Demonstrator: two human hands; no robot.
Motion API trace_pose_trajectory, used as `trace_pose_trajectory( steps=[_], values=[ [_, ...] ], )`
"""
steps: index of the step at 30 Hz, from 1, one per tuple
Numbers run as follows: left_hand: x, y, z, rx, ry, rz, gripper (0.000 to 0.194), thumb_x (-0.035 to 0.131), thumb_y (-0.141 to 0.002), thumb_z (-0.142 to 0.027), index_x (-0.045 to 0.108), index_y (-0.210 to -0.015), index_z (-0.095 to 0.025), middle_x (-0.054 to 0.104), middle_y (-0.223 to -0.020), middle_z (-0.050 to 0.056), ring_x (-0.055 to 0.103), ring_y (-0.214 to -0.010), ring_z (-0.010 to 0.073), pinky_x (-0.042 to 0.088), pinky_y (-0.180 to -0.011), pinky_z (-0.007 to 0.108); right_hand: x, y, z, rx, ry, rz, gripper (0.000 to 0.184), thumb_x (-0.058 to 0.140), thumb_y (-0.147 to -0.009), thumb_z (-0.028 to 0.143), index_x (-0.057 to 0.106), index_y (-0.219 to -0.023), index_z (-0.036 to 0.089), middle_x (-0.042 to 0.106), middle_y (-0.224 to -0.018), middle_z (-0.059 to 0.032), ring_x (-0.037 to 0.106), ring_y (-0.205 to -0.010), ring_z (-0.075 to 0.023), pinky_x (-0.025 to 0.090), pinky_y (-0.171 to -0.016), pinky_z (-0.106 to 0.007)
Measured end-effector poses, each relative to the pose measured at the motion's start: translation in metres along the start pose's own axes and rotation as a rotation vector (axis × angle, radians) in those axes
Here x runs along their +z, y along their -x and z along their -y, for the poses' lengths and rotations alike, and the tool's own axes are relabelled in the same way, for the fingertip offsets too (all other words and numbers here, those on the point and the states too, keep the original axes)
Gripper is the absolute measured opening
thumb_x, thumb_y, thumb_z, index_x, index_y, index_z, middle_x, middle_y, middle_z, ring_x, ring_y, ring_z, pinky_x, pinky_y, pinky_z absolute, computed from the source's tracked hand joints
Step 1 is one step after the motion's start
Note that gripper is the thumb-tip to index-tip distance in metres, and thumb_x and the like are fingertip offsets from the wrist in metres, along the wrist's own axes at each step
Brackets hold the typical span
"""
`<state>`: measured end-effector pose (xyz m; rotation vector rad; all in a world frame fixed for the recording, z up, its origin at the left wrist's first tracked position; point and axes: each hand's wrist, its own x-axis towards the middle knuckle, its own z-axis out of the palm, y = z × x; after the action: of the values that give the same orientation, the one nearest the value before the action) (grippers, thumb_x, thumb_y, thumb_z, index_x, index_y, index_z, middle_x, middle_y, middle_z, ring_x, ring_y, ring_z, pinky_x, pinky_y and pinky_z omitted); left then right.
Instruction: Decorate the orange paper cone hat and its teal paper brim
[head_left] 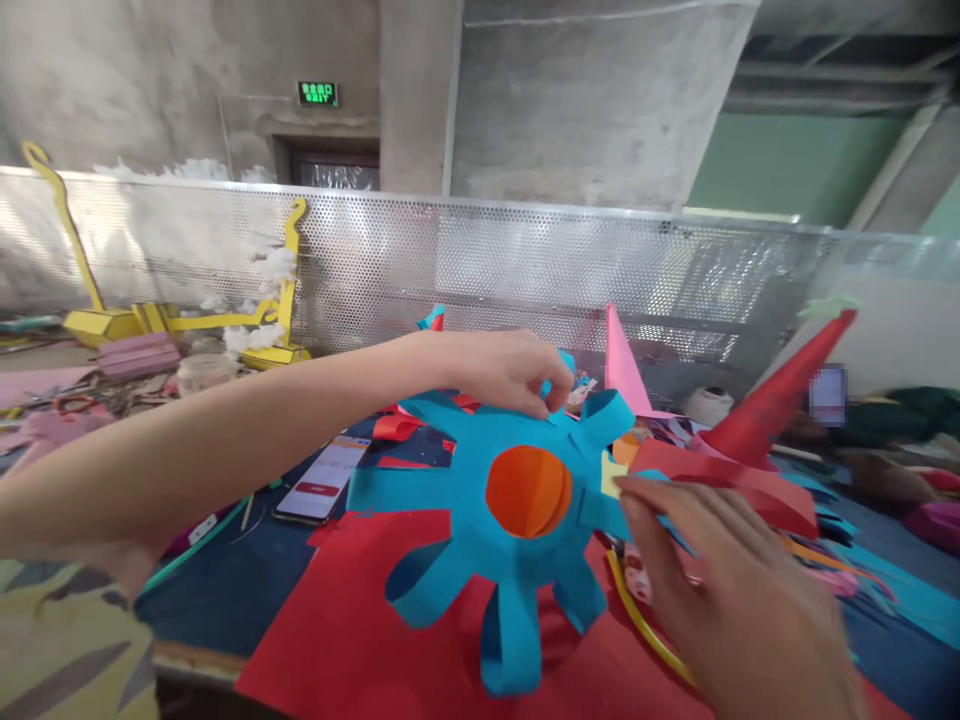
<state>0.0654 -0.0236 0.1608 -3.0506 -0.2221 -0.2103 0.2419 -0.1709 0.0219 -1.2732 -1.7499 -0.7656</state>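
A blue paper flower (pixel 469 480) with looped petals and an orange round centre (pixel 529 491) is held up above the red paper. My left hand (pixel 510 370) reaches over from the left, fingers curled closed on a petal at the flower's top edge. My right hand (pixel 739 585) is at the flower's right side, thumb and forefinger pinched at a small pale yellow piece (pixel 611 474) beside a blue petal. Its other fingers are partly hidden. Several petals are bent into loops; the one on the left looks flat.
Red paper sheets (pixel 360 610) cover the near table. A phone (pixel 324 480) lies at left. A yellow curved tube (pixel 649 640) is near my right hand. Pink (pixel 624 360) and red (pixel 784 390) paper cones stand behind at right. Yellow hooked shapes (pixel 112 322) stand at far left before a perforated metal barrier (pixel 510 260).
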Motion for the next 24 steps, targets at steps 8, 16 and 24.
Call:
trace_pose_trajectory(
  steps=[8,16,24],
  values=[
    [0.017,-0.002,-0.010,-0.029,0.036,-0.090,0.015,0.061,-0.082,-0.012,0.073,-0.090,-0.016,0.070,-0.082,0.002,0.060,-0.077,0.0141,0.038,-0.068,0.024,0.037,0.013,0.069,-0.181,-0.014,0.125,0.031,0.046,-0.099,0.021,0.065,-0.122,0.012,0.066,-0.097,-0.0137,0.055,-0.083,-0.0277,0.047,-0.070,-0.042],
    [0.029,0.002,-0.015,-0.192,-0.001,-0.127,0.011,0.065,-0.083,-0.018,0.073,-0.091,-0.017,0.066,-0.078,0.001,0.056,-0.077,0.0153,0.034,-0.071,0.025,-0.017,0.056,-0.012,0.139,-0.030,0.203,0.021,0.047,-0.099,0.022,0.068,-0.099,0.022,0.071,-0.093,-0.0056,0.067,-0.079,-0.0188,0.051,-0.065,-0.029],
    [0.035,0.005,-0.014,-0.279,0.036,-0.162,0.008,0.062,-0.085,-0.017,0.071,-0.085,-0.016,0.069,-0.076,0.001,0.060,-0.069,0.0146,0.035,-0.067,0.027,0.001,0.111,-0.112,0.177,0.285,0.549,0.033,0.045,-0.097,0.042,0.070,-0.095,0.021,0.068,-0.091,-0.0118,0.065,-0.076,-0.0266,0.053,-0.066,-0.040]
  ],
)
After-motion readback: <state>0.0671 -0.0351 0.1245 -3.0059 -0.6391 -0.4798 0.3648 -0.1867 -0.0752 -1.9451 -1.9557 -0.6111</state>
